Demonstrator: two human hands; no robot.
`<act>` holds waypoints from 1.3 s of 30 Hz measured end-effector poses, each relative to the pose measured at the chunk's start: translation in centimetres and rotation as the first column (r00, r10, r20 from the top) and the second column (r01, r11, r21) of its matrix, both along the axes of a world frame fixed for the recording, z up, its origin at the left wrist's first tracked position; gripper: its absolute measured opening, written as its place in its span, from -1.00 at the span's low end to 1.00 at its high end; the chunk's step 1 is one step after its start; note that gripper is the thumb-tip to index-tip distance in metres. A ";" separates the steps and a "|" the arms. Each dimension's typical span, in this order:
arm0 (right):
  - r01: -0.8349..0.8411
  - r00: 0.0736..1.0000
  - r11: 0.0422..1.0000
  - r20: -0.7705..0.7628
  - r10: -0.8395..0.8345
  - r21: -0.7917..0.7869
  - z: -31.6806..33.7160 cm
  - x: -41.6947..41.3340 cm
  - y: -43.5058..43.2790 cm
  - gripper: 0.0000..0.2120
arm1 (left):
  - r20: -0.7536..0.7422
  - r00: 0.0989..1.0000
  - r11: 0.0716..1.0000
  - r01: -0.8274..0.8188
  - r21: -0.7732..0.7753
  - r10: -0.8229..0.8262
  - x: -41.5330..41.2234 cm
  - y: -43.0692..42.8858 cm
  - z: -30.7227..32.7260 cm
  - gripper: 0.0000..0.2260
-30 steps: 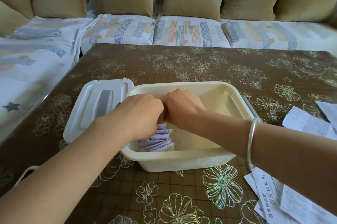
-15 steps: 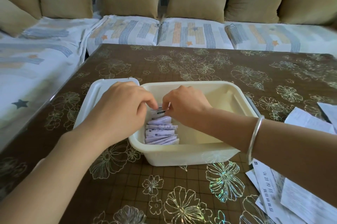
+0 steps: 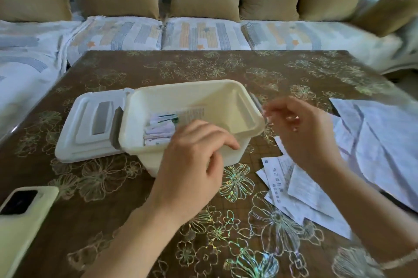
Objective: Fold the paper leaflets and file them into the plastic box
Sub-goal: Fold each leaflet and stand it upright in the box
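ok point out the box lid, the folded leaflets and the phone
box lid (image 3: pixel 102 117), head view, on its grey centre panel
folded leaflets (image 3: pixel 157 130), head view, on the middle of the stack
phone (image 3: pixel 24 228), head view, on its pale green back

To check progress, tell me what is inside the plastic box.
Inside the plastic box, folded leaflets sit in a row along its left wall; the floor to their right is bare. The left hand covers the row's near end, so the count is unknown.

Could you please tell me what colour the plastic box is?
The plastic box is cream-white, shown best in the head view.
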State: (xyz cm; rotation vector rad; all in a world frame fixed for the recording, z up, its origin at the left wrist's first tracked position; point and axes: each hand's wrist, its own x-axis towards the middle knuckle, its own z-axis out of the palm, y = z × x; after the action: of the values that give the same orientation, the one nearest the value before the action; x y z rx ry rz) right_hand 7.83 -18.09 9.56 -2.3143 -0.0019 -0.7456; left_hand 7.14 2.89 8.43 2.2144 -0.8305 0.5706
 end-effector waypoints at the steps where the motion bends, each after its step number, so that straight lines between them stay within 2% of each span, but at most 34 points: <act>1: 0.041 0.999 0.999 -0.006 -0.041 -0.027 -1.3 -1.6 -1.1 -0.79 | 0.003 0.999 0.999 0.040 0.004 -0.040 -1.0 -1.0 -0.5 -0.74; 4: 0.173 0.980 0.972 -0.076 -0.186 -0.160 -5.2 -5.8 -3.9 -0.76 | -0.048 0.991 0.992 0.126 0.019 -0.125 -3.1 -3.1 -2.5 -0.72; 6: 0.203 0.925 0.921 -0.243 -0.292 -0.333 -7.3 -8.2 -5.0 -0.69 | -0.115 0.984 0.990 0.141 0.024 -0.138 -3.9 -3.8 -3.9 -0.71; 8: 0.106 0.845 0.890 -0.431 -0.316 -0.444 -9.1 -10.2 -4.9 -0.45 | -0.187 0.975 0.991 0.129 0.023 -0.123 -4.6 -4.2 -5.1 -0.71; 10: 0.012 0.828 0.886 -0.491 -0.269 -0.464 -10.3 -11.7 -4.0 -0.31 | -0.237 0.968 0.995 0.095 0.029 -0.085 -5.2 -4.3 -6.0 -0.72; 15: -0.156 0.871 0.872 -0.481 -0.100 -0.464 -10.1 -12.6 0.0 -0.33 | -0.335 0.939 0.996 -0.057 0.064 0.075 -5.5 -2.7 -7.0 -0.76; 20: -0.321 0.869 0.891 -0.474 0.142 -0.321 -9.8 -12.7 3.3 -0.40 | -0.410 0.879 0.970 -0.223 0.097 0.243 -6.2 0.0 -7.3 -0.83; 22: -0.320 0.876 0.912 -0.447 0.181 -0.256 -9.6 -12.3 3.9 -0.47 | -0.427 0.864 0.964 -0.251 0.093 0.266 -6.7 0.7 -7.5 -0.85; 25: -0.186 0.938 0.956 -0.330 0.104 -0.227 -8.8 -10.6 3.2 -0.65 | -0.396 0.878 0.963 -0.246 0.114 0.271 -7.8 1.3 -7.5 -0.84; 27: -0.146 0.937 0.957 -0.345 0.053 -0.251 -8.0 -8.8 2.1 -0.57 | -0.377 0.892 0.968 -0.215 0.130 0.249 -8.6 1.4 -7.5 -0.79; 30: -0.243 0.859 0.899 -0.512 0.025 -0.364 -7.1 -6.5 1.0 -0.24 | -0.367 0.905 0.970 -0.158 0.182 0.216 -9.5 1.5 -7.8 -0.62; 32: -0.302 0.824 0.865 -0.566 0.025 -0.401 -7.1 -5.8 0.9 -0.13 | -0.359 0.909 0.963 -0.132 0.235 0.213 -9.8 1.5 -8.1 -0.48; 37: -0.256 0.865 0.831 -0.501 -0.031 -0.494 -7.2 -5.7 0.9 -0.08 | -0.285 0.927 0.949 -0.170 0.266 0.246 -10.0 1.0 -8.8 -0.42; 39: -0.219 0.876 0.868 -0.482 -0.026 -0.445 -7.3 -5.9 1.1 -0.13 | -0.293 0.927 0.953 -0.157 0.258 0.232 -9.7 0.8 -8.7 -0.42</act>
State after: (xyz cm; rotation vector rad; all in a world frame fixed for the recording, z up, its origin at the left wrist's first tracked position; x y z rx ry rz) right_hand 1.93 -17.04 2.29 -2.9062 -0.1005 -0.0969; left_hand -2.59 3.72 -0.31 2.5338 -0.5288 0.1979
